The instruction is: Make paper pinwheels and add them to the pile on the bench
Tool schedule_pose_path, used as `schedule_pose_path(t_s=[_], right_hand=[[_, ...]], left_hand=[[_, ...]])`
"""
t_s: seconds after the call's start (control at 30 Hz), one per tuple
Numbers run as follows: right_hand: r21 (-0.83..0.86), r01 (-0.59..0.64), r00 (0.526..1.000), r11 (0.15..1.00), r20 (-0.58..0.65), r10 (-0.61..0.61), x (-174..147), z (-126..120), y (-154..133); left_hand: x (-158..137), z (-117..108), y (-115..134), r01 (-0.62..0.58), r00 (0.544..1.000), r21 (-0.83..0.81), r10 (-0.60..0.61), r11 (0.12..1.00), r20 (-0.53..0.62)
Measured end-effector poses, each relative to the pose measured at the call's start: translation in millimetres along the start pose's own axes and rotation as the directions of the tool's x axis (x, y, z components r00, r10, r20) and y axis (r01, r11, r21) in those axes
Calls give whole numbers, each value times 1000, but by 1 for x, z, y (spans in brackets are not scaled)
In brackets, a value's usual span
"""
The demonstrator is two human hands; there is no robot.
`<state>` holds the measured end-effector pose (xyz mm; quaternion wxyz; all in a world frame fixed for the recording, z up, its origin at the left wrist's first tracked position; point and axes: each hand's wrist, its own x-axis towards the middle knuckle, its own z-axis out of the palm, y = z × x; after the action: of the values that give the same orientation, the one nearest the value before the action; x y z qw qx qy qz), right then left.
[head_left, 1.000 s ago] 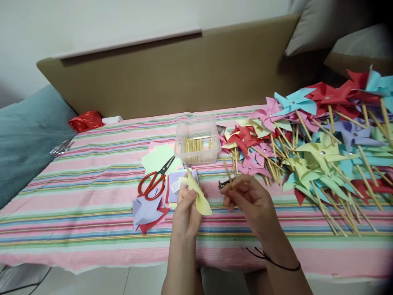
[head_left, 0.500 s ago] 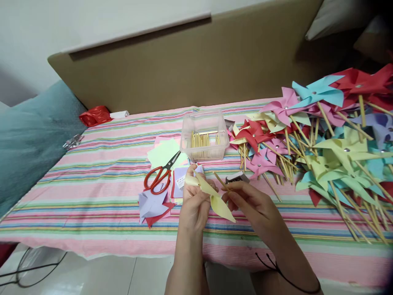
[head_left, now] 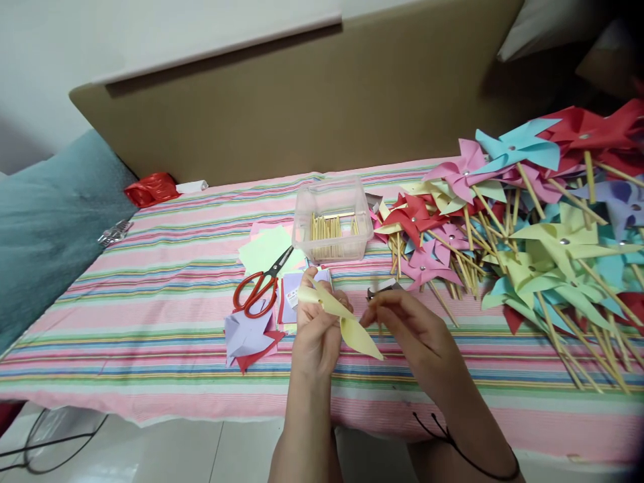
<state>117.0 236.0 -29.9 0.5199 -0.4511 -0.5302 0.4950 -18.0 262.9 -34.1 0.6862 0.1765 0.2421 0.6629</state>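
Observation:
My left hand (head_left: 314, 339) is closed on a pale yellow paper pinwheel (head_left: 360, 337), its folded blades held sideways above the cloth. Just right of it, my right hand (head_left: 417, 332) pinches a thin wooden stick (head_left: 380, 328); only a short end shows below the fingers, and the rest is hidden. Left of my left hand lie red-handled scissors (head_left: 256, 295), resting over pale green paper (head_left: 269, 248) and a cut purple piece (head_left: 245, 335). Behind my fingers is a stack of coloured squares with a label (head_left: 292, 297).
A clear plastic box (head_left: 332, 194) with several wooden sticks (head_left: 326, 229) stands behind my hands. Finished pinwheels (head_left: 563, 241) are heaped on the right. A small grey box (head_left: 390, 287) sits beyond my right hand. A red plastic bag (head_left: 151, 190) lies at the back left of the striped cloth (head_left: 151, 322).
The stick in my right hand has turned from pointing up and left to mostly hidden, with an end below the fingers. My left hand keeps the pinwheel nearly still.

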Motion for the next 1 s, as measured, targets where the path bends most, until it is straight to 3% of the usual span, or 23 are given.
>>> schedule_pose_path(t_s=[0.13, 0.23, 0.37, 0.6, 0.73, 0.87, 1.0], right_hand=[[-46, 98, 960, 994, -260, -107, 1, -4, 0], [47, 137, 944, 989, -308, -116, 0, -8, 2], [168, 147, 975, 975, -190, -115, -3, -9, 3], [284, 28, 998, 958, 43, -42, -3, -6, 3], [171, 0, 991, 985, 133, -23, -3, -6, 4], [36, 32, 990, 999, 137, -36, -2, -6, 2], [19, 32, 990, 999, 136, -35, -2, -5, 1]], left_hand=[[2, -1, 1, -16, 1000, -46, 15, 999, -9], [2, -1, 2, -9, 1000, -50, 9, 999, -6], [3, -2, 1, 11, 1000, -44, -10, 999, 25], [3, -4, -1, 4, 998, -31, -2, 1000, 67], [3, -5, -1, -10, 997, -9, 11, 1000, 74], [2, -5, -1, 3, 996, -22, -1, 1000, 94], [3, -5, -2, 13, 993, -32, -9, 999, 114]])
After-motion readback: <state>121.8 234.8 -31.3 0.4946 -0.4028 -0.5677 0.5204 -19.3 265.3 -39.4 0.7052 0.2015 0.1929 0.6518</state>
